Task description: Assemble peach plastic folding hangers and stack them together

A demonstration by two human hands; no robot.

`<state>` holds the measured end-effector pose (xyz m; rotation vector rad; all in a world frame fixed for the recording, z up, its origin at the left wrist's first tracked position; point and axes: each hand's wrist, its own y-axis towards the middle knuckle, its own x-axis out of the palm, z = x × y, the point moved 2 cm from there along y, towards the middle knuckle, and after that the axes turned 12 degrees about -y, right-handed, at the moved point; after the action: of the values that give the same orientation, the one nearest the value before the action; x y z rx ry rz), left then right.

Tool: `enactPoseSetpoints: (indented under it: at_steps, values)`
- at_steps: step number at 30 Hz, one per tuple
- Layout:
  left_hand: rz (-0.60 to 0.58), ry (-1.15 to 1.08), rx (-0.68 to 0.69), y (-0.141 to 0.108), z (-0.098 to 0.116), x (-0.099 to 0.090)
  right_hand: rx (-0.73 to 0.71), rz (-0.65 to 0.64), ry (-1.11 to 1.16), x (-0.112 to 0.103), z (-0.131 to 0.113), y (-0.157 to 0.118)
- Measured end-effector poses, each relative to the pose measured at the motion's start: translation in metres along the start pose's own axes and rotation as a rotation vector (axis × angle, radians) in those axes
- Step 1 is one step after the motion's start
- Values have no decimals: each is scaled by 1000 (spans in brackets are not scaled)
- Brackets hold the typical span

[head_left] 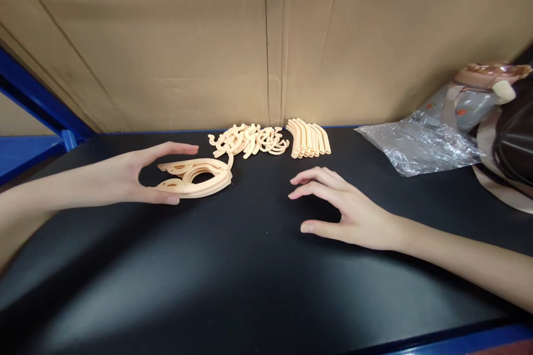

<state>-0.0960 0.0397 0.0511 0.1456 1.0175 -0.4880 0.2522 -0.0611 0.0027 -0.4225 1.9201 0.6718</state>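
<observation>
My left hand [144, 177] is open beside a stack of flat, curved cream-coloured pieces [214, 186] with a rounded opening. Its thumb and fingers are spread around the stack's left end; whether they touch it I cannot tell. Over the black tabletop [258, 266], my right hand [337, 205] is open with bent fingers apart and nothing in them. Behind the hands lies a loose heap of small curved cream pieces [250, 138]. Just right of that heap, several bent cream tubes [308, 138] lie side by side in a bundle.
A crinkled clear plastic bag [428, 147] lies at the right, by a drink bottle [470, 94] with a strap and a dark object [516, 133]. Brown cardboard [187, 39] stands along the back. A blue metal frame [37, 100] borders the left side.
</observation>
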Motion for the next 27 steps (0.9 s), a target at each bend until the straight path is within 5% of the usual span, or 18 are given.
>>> enactPoseSetpoints:
  at_steps: [27]
  values:
    - [-1, 7, 94, 8, -6, 6, -27, -16, -26, 1, 0, 1]
